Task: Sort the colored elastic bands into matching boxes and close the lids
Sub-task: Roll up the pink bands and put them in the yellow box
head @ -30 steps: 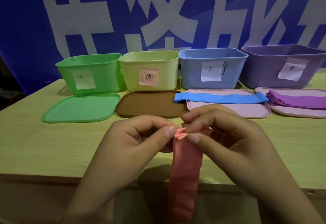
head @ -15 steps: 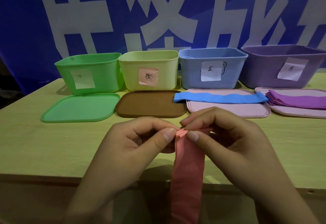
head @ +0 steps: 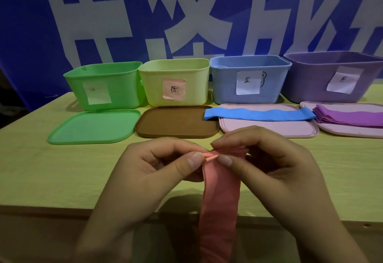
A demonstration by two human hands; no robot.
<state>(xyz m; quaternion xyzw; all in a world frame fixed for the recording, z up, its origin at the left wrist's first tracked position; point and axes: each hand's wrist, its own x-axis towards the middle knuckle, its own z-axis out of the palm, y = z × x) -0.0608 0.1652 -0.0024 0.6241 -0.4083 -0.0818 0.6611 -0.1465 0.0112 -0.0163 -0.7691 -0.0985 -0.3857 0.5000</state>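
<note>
Pinching the folded top of the pink band (head: 219, 196) between thumb and fingers, the left hand (head: 149, 171) and right hand (head: 269, 171) hold it over the table's near edge, its length hanging down; the step in hand looks like gathering it for the yellow box (head: 176, 82) with the pink label; next it needs carrying there and dropping in; the blue band (head: 259, 114) and purple bands (head: 350, 115) wait on lids; against the earlier frames, little differs, the same grip.

Pale wooden table (head: 41, 171) before a blue banner (head: 27, 35) with large white characters, dim light.
</note>
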